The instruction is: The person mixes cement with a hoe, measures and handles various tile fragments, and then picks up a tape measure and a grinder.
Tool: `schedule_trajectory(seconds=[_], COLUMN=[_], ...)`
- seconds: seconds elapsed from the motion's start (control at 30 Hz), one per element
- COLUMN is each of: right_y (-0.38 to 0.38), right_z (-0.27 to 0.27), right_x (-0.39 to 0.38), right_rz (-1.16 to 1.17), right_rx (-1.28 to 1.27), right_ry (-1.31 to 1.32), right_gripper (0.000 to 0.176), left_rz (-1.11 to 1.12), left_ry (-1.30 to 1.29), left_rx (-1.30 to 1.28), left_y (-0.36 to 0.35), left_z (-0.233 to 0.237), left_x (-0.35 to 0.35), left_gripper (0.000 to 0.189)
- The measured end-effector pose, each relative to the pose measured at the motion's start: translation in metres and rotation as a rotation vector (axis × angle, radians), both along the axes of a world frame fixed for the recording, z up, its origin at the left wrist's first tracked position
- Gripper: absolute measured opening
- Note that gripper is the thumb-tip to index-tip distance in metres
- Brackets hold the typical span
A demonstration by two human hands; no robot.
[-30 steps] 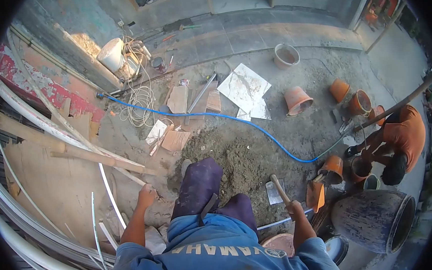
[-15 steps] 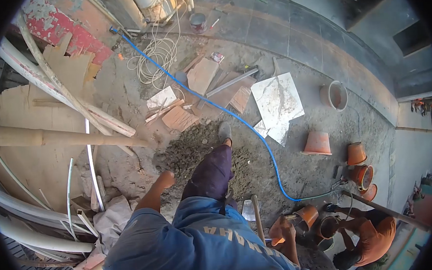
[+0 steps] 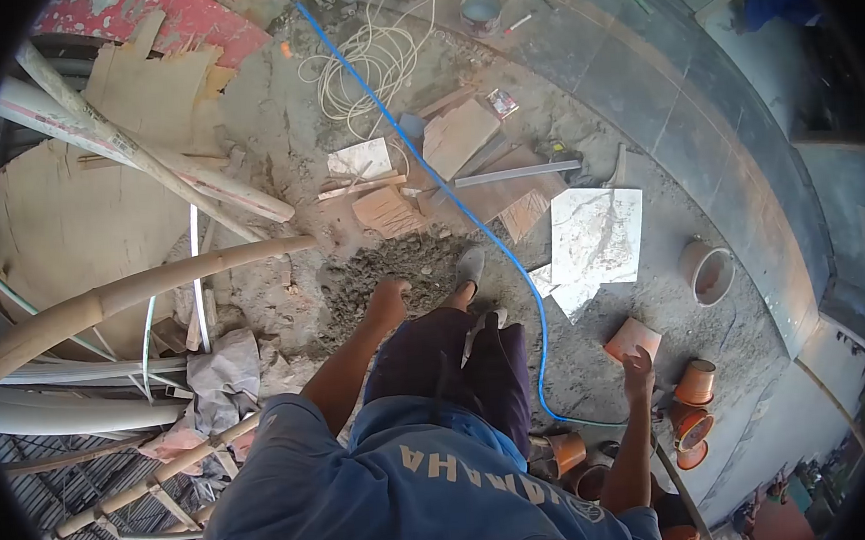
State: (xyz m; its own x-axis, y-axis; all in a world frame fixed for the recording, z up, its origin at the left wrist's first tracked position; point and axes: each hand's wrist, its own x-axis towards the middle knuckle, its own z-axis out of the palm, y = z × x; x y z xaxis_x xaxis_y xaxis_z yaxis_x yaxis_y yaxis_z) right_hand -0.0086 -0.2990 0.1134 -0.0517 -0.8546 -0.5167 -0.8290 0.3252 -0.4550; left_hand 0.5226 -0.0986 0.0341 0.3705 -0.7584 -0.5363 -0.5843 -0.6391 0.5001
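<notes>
While standing on gritty grey ground in a blue shirt [image 3: 369, 505] with pale lettering, having at the far left a ragged-edged, light-brown plywood sheet [image 3: 89, 234] and a long tan bamboo pole [image 3: 143, 287] passing in front of it. Seeing, just below the pole, a crumpled grey sheet [image 3: 224, 377]. Further right, holding out the bare left hand [image 3: 389, 295] by the lumpy, dark-grey mound of damp mortar [image 3: 346, 284]; curling its fingers, but being unable to tell whether gripping anything. Planting a grey-shod foot [image 3: 469, 265] just right of the mound. Having a long, bright-blue hose [image 3: 543, 322] curving between both hands, and beyond it a smudged, square white tile [image 3: 598, 233] lying flat. Extending the bare right hand [image 3: 639, 368] with slightly parted fingers in a loose, fairly wide grip; overlapping in view a pale pinkish-orange plastic bucket [image 3: 630, 333], but being unable to tell whether touching it. Seeing near that bucket, farther right, a ribbed orange plastic pot [image 3: 696, 382] and a whitish round tub [image 3: 702, 256].
</notes>
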Motion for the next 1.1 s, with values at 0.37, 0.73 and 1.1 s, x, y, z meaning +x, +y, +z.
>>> schedule_trajectory(seconds=[0.37,0.73,1.1], right_y=[-0.081,-0.12,-0.043], right_z=[-0.218,-0.36,-0.519], right_x=[0.077,0.236,0.353], right_rz=[0.133,-0.219,-0.018], right_rx=[0.309,0.497,0.542], right_ry=[0.116,-0.19,0.148], right_gripper=[0.056,0.059,0.058], left_rz=[0.48,-0.05,-0.693], left_ry=[0.04,-0.118,-0.136], left_rx=[0.351,0.099,-0.167], left_y=[0.115,-0.072,-0.323], left_z=[0.041,-0.036,-0.466], left_x=[0.031,-0.012,0.048], left_gripper=[0.025,0.072,0.024])
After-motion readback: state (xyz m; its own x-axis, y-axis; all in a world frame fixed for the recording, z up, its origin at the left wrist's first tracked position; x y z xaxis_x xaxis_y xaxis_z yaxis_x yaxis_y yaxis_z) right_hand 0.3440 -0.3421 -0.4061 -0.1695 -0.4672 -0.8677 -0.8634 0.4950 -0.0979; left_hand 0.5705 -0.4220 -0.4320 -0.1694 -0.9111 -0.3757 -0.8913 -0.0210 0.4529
